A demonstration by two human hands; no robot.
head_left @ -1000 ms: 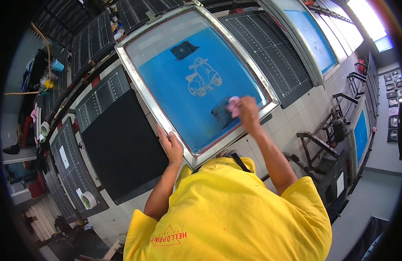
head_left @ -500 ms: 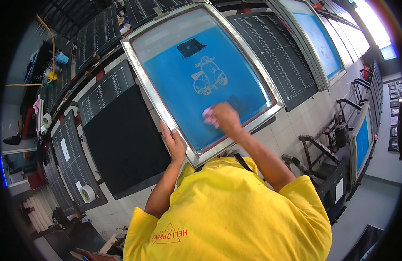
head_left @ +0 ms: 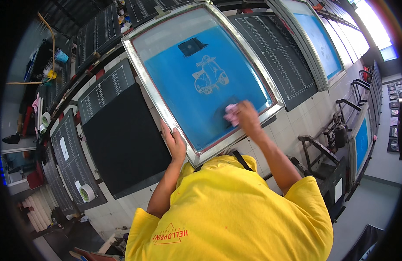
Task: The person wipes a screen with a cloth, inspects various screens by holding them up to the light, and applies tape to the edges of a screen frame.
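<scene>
Screen-printing frame (head_left: 163,103) before the wearer (head_left: 231,209), its blue mesh (head_left: 179,95) bearing a scooter motif (head_left: 211,77); right hand (head_left: 248,117), fingers bunched around a pink cloth (head_left: 230,114), at the mesh's near end; left hand (head_left: 176,146), fingers extended, against the left rail (head_left: 146,74).

Red lettering (head_left: 170,235) and a thin red triangle outline (head_left: 170,226) stand on the yellow shirt (head_left: 244,209). White graduated scales run along the black board (head_left: 281,65) right of the framed screen, their figures too small to read, as is any print on the wall pictures (head_left: 393,123).
</scene>
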